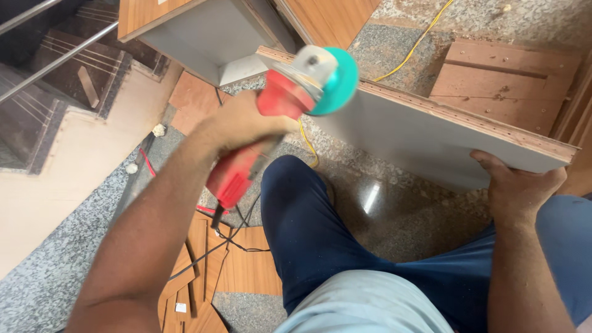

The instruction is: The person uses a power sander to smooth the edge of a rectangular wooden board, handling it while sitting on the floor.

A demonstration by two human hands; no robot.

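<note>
**Red grinder at a board edge, board braced over the knee**

Gripping the red angle grinder (262, 139) in the left hand (237, 123), fingers clenched round its body, turquoise disc (333, 80) hovering at the far-left end of the grey laminated board (425, 132). Looking stiff and fairly weighty at the head, that grinder, so probably best held where it is now, mid-body, well back from the disc. Trailing a black cord (237, 237) down to the floor on the left.

Holding the board from below with the right hand (518, 185), fingers curled under the near-right corner. Appearing rigid, flat and smooth-faced, likely slippery on the laminate, with a rough brown raw edge running along the top; probably needing support at that corner and against the leg in dark blue trousers (320, 234).

Sitting tight for room: cabinet carcass (216, 37) just beyond the disc, wooden offcuts (203, 271) lying near left on the granite floor (394, 216), a yellow cable (413, 46) running far behind, a brown panel (505, 80) far right, stair steps (74, 80) dropping away far left. Leaving the most open floor between board and leg.
</note>
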